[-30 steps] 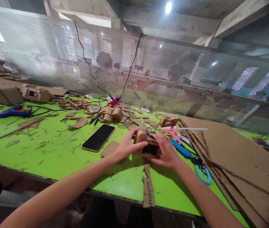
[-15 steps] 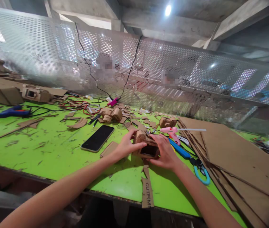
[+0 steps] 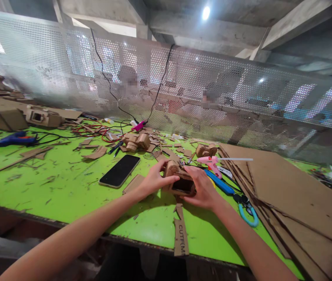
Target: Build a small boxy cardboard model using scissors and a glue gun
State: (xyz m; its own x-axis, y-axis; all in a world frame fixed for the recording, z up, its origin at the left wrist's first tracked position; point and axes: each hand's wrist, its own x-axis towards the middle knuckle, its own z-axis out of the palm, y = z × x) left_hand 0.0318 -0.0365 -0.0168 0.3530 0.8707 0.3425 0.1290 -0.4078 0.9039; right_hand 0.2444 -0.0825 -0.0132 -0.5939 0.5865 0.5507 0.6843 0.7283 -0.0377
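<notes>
Between my two hands is a small cardboard model camera [image 3: 173, 168] with a dark rectangular opening facing me. My left hand [image 3: 153, 180] grips its left side, the thumb lying across the top of the opening. On the other side my right hand [image 3: 202, 186] has its fingers round the right edge, closed on the same model. The far fingertips are partly hidden behind it. A torn cardboard strip [image 3: 180, 234] with printed letters lies just below on the green table [image 3: 81, 195]. A flat cardboard piece [image 3: 133, 183] sits beside my left wrist.
A phone [image 3: 119, 171] lies to the left. Right of my hands are a pink glue gun [image 3: 211, 160], a blue-handled tool [image 3: 220, 182], scissors [image 3: 247, 210] and large cardboard sheets [image 3: 289, 183]. Farther back are other cardboard models [image 3: 136, 142], scraps, and a blue glue gun [image 3: 15, 139].
Almost nothing differs. The whole view has shifted very slightly; both hands keep the same hold on the cardboard model camera.
</notes>
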